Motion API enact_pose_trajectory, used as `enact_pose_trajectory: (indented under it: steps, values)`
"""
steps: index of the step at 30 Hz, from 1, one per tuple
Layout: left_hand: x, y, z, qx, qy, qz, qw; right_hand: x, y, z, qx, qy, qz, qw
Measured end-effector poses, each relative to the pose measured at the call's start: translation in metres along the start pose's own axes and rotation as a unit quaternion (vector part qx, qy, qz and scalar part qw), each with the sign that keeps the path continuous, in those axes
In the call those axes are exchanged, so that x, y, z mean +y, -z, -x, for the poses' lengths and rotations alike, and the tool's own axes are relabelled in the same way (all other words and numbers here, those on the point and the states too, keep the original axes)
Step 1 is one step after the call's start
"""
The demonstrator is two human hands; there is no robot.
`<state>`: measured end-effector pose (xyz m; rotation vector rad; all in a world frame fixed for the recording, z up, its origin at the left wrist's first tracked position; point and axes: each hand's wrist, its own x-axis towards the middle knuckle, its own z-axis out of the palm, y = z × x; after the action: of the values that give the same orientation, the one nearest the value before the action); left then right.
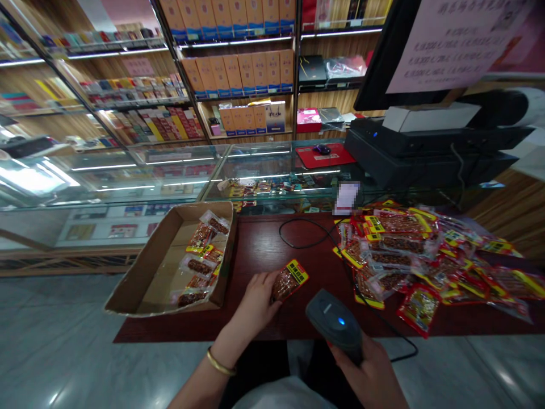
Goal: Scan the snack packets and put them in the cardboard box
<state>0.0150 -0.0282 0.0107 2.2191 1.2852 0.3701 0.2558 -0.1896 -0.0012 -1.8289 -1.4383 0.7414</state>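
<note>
Holding the snack packet (289, 282), long axis slanting away rightward, near the front edge of the worktop (252, 241), the left hand (255, 301) is nearer; rightward, apart, the right hand (371, 366) grips the barcode scanner (334, 319).

The worktop (255, 241) has a dark red-brown surface. Behind it stand glass display counters (170, 190), lit by white light strips (104, 167). Further back, tall shelves (238, 42) have wood-grain back panels (327, 99). The floor (51, 341) is grey and shiny.
</note>
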Motion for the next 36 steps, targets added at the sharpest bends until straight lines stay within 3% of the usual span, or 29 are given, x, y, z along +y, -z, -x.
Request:
enact_pose_trajectory:
  steps: [8, 10, 12, 15, 21, 26, 33, 36]
  values:
    - [0.004, -0.008, 0.001, 0.022, 0.024, 0.099, 0.995, 0.009, 0.004, 0.002, -0.007, -0.009, 0.008, 1.0]
    - [0.004, -0.007, 0.003, 0.026, 0.053, 0.18, 0.982, 0.008, 0.006, 0.001, -0.003, -0.007, 0.002, 1.0]
    - [0.002, -0.005, 0.002, 0.023, 0.101, 0.319, 0.942, 0.005, 0.007, 0.0, -0.001, -0.006, -0.011, 1.0]
    - [-0.002, 0.003, -0.001, -0.012, 0.157, 0.495, 0.855, -0.003, 0.005, 0.002, 0.03, -0.018, -0.032, 0.999]
    - [-0.002, 0.024, -0.007, -0.091, 0.175, 0.647, 0.736, -0.016, 0.007, 0.005, 0.062, -0.041, -0.057, 0.996]
    - [-0.003, 0.026, -0.011, -0.104, 0.219, 0.712, 0.659, -0.021, 0.017, 0.003, -0.016, -0.02, -0.052, 0.998]
    - [-0.011, 0.026, -0.013, -0.147, 0.238, 0.709, 0.648, -0.016, 0.02, 0.001, -0.069, 0.0, -0.009, 0.998]
    - [-0.012, 0.023, -0.014, -0.158, 0.236, 0.706, 0.649, -0.015, 0.023, 0.001, -0.059, 0.01, -0.004, 0.998]
